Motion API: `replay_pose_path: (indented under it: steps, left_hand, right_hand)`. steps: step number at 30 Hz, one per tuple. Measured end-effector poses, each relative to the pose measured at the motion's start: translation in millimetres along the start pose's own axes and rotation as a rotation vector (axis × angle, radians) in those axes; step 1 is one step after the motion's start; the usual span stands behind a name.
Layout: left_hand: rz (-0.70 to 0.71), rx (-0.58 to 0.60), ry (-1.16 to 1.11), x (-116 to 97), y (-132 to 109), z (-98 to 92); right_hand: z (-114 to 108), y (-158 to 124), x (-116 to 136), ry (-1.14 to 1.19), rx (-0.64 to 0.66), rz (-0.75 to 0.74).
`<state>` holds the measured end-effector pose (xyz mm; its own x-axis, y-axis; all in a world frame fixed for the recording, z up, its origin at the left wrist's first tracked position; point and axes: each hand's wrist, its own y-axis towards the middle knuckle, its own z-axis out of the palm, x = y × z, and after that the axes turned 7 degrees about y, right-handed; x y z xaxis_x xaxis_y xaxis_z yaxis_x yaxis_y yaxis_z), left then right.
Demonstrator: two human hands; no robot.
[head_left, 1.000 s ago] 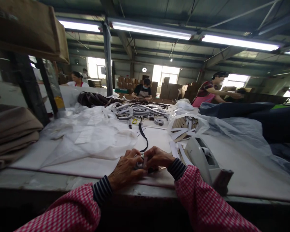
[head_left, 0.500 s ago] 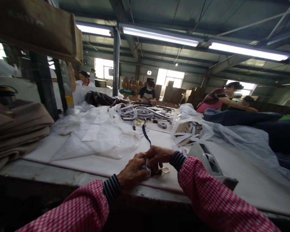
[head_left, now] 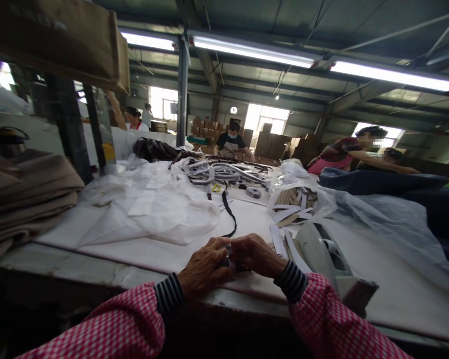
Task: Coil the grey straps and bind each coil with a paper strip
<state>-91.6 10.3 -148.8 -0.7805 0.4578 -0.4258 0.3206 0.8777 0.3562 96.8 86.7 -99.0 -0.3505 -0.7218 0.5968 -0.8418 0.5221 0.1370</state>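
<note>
My left hand (head_left: pixel 205 268) and my right hand (head_left: pixel 257 254) meet at the near edge of the work table (head_left: pixel 247 212). Between their fingers is a small folded strap bundle, mostly covered, with a grey bit showing at the left fingertips. My left hand grips its left side, and the curled fingers of my right hand press on it from the right. A dark strap (head_left: pixel 230 213) runs away from the hands over the white surface. Right of my right wrist lie loose pale strips (head_left: pixel 280 242), beside a grey tape dispenser (head_left: pixel 338 271).
A clear bag of strips (head_left: pixel 299 204) lies beyond the dispenser. Translucent plastic sheeting (head_left: pixel 142 204) covers the left side, by folded brown fabric (head_left: pixel 33 194). Coiled straps (head_left: pixel 232 172) are heaped at the back. Co-workers (head_left: pixel 232 142) stand around the table; dark blue fabric (head_left: pixel 381 178) lies right.
My right hand has turned lower around the bundle, its wrist shifting right. A gold-coloured ring that showed under it is now hidden. The view has shifted slightly.
</note>
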Motion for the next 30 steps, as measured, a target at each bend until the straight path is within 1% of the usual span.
replay_pose_path:
  steps: [2,4,8,12,14,17,21,26,30]
  left_hand:
    - [0.006,-0.002,0.004,0,0,0.2]
    - [0.009,-0.014,0.024,-1,1,0.6]
    - [-0.004,-0.02,0.06,-2,3,1.5]
    - [0.028,-0.038,0.071,0,2,2.1]
    - [0.047,-0.047,0.089,1,1,2.5]
    - [0.06,-0.028,0.118,1,1,3.4]
    - [0.049,-0.01,0.148,0,3,4.4]
    - [0.028,0.013,0.149,-2,5,1.1]
    - [0.002,0.023,0.126,-4,6,-0.5]
  right_hand:
    - [5,-5,2,-0.11,-0.036,-0.04]
    - [8,-7,2,-0.218,-0.044,-0.064]
    - [8,-7,3,-0.4,-0.007,-0.108]
    - [8,-10,6,-0.512,0.022,-0.18]
    - [13,-15,6,-0.552,0.018,-0.219]
    - [21,-20,2,-0.595,0.001,-0.251]
    - [23,-20,-2,-0.6,-0.039,-0.232]
    - [22,-27,6,-0.591,-0.046,-0.197]
    - [38,-43,10,-0.625,-0.077,-0.131]
